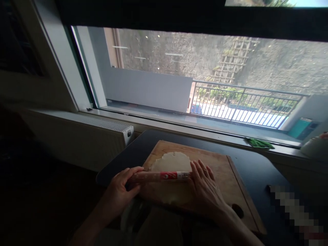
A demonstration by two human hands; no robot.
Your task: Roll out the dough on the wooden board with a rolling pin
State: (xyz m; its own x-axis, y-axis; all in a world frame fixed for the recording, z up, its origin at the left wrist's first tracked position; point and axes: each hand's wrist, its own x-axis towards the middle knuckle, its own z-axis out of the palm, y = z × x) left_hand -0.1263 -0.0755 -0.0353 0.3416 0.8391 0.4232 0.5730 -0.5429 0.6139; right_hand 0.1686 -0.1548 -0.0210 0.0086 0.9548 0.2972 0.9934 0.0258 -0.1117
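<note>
A wooden rolling pin (151,177) with a red and white label lies across a sheet of pale dough (173,161). My left hand (123,186) is closed round the pin's left end, fingers over the top and thumb on the near side. At the other end, my right hand (205,184) rests on the pin with its fingers stretched out flat and pointing away from me. Beneath the dough is a wooden board (212,164) with a dark oval hole near its right corner. The dough's near part is in shadow.
The board lies on a dark table (251,171) against a window sill. A green cloth (260,143) is on the sill. A radiator (102,133) stands left of the table. At the table's right edge, a blurred-out object (294,208) cannot be made out.
</note>
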